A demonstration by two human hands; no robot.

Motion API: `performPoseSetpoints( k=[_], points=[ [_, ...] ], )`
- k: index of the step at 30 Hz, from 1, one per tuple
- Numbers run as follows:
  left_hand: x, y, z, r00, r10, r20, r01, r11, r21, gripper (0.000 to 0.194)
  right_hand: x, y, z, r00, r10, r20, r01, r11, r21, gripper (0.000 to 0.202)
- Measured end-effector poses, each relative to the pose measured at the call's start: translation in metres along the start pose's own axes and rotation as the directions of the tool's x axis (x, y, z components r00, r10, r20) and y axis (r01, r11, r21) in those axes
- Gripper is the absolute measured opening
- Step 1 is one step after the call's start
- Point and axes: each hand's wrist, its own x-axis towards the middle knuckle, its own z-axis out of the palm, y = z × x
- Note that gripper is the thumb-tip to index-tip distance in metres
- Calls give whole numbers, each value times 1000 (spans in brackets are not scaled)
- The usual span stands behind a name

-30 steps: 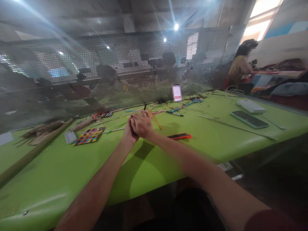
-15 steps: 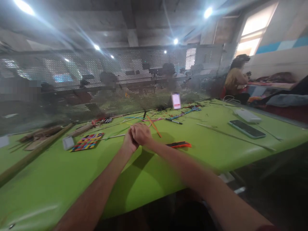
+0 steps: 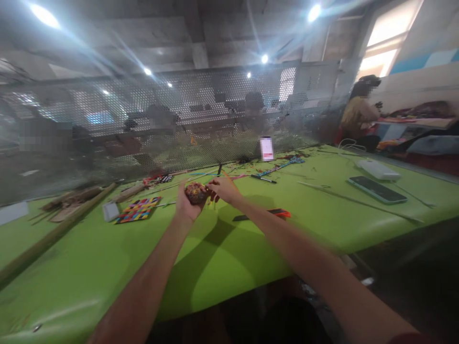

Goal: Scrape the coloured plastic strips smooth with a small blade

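Note:
A round, mottled brown-red ball with yellow flecks (image 3: pixel 195 193) rests in my left hand (image 3: pixel 185 209), whose fingers curl around its far side. My right hand (image 3: pixel 224 189) is at the ball's right edge, its fingers bent and pinched together. What they pinch is too small to make out; small yellow bits show just below them. Under my right forearm a slim black and orange tool (image 3: pixel 281 213) lies partly covered. Left of my hands is a multicoloured checkered woven piece (image 3: pixel 138 210).
Bamboo pole (image 3: pixel 60 228), small white box (image 3: pixel 111 211) and coloured strips lie leftward and behind. A pen (image 3: pixel 263 179), upright phone (image 3: pixel 266 148), thin stick (image 3: pixel 358 200), flat phone (image 3: pixel 376 189) and white block (image 3: pixel 378 169) are farther right. Perforated metal screen (image 3: pixel 201 129) backs the green table (image 3: pixel 118 267).
My clasped hands have come apart, so the ball shows in my left hand. My right hand has shifted to the right. The view has turned slightly left.

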Motion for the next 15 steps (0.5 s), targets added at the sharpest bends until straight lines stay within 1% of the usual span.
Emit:
performPoseSetpoints(
  k=[2, 3, 5, 7, 8, 10, 15],
  points=[
    [2, 8, -2, 999, 39, -7, -39, 999, -21, 48, -4, -2, 0, 993, 44, 106, -49, 998, 46, 14],
    [4, 12, -3, 998, 58, -12, -58, 998, -30, 48, -6, -3, 0, 983, 62, 172, -75, 995, 69, 15],
    [7, 16, -6, 996, 89, -23, -90, 995, -39, 47, -8, -5, 0, 949, 84, 305, -114, 990, 84, 16],
    [10, 17, -7, 993, 115, -37, -116, 993, -31, 46, -10, -5, 2, 919, 78, 388, -109, 992, 58, 11],
    [11, 17, -8, 991, 125, -46, -126, 992, -19, 46, -10, -5, 4, 912, 70, 404, -97, 994, 45, 8],
    [12, 15, -9, 989, 135, -65, -134, 991, 19, 47, -12, -4, 8, 917, 54, 396, -82, 995, 53, 5],
    [11, 12, -10, 989, 121, -88, -110, 987, 113, 46, -13, -6, 18, 950, 62, 305, -120, 977, 176, 7]
  ],
)
